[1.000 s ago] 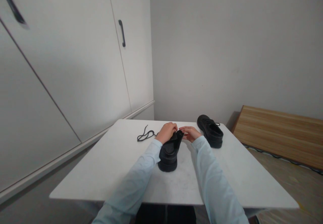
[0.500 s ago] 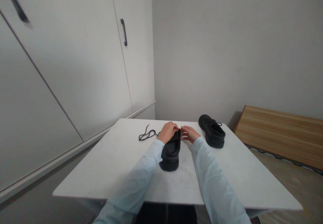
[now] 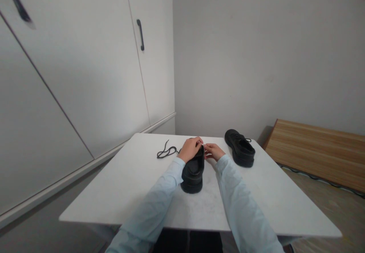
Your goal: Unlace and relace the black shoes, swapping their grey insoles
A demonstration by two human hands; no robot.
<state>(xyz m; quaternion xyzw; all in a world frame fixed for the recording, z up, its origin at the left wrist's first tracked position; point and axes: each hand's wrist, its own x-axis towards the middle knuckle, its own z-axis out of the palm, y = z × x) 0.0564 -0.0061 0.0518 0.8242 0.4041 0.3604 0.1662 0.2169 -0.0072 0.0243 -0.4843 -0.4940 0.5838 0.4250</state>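
Observation:
A black shoe (image 3: 192, 182) stands on the white table in front of me, its heel toward me and its right side flap raised. My left hand (image 3: 191, 148) reaches over the front of the shoe, its fingers pinched at the top of that flap. From the right, my right hand (image 3: 213, 151) has its thumb and fingertips closed on the outer edge of the same flap. Whether a lace end is between my fingertips is too small to tell. A loose black shoelace (image 3: 167, 153) trails across the table from the shoe's left side.
A second black shoe (image 3: 242, 154), with its lace in, stands at the table's back right. White cabinets (image 3: 99, 74) with dark handles line the left side. A wood-grain board (image 3: 313, 152) lies beyond the table on the right. The white table (image 3: 119, 192) borders the wall.
My right fingertips have closed in on the flap, and my left fingers have shifted slightly at its top. Both shoes and the loose lace stay where they were.

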